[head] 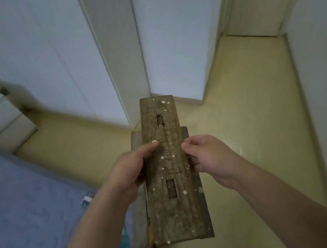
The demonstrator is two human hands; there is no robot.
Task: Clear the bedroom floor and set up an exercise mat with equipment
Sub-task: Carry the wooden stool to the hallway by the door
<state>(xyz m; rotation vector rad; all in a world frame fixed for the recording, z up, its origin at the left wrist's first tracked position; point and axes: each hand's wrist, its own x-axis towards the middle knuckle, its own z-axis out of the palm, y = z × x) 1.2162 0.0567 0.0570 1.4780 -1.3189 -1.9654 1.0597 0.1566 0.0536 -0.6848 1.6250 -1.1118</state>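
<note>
The paint-flecked wooden stool (170,173) is held above the floor (245,122), beside the bed (19,204), pinched at mid-length by the left hand (129,173) and right hand (205,158); with such shallow edge grips it could be tipped and dropped.

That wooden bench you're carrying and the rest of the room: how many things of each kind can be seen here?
Wooden bench, held between the left hand and right hand: 1
White drawer unit: 1
Bed with bluish cover: 1
Small blue-and-white item on the bed, too blurred to name: 1
Total: 4
</note>
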